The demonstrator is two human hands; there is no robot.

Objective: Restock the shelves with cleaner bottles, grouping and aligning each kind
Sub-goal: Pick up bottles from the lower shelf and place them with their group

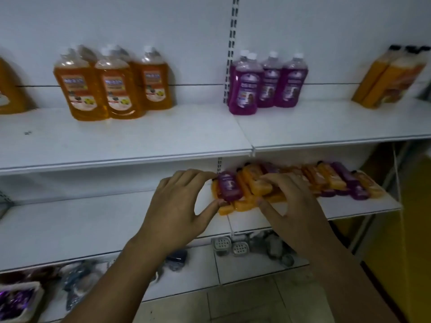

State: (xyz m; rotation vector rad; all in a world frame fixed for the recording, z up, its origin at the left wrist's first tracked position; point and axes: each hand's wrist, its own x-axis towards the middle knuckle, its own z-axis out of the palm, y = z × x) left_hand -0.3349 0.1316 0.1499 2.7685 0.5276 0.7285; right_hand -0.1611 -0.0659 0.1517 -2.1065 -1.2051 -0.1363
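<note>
We judge the small purple bottle [229, 188] to be light, stiff plastic with a smooth wall that may slip, so it is best held end to end along its body. It lies flat at the left end of a mixed pile, against the small orange bottles [254, 183], on the middle shelf [93, 224]. The left hand [177, 206] pinches it, fingers [198, 174] at the far end and thumb at the near end. The right hand [291, 201] curls over the small orange bottles. The bottle is deep purple with a pale label.
</note>
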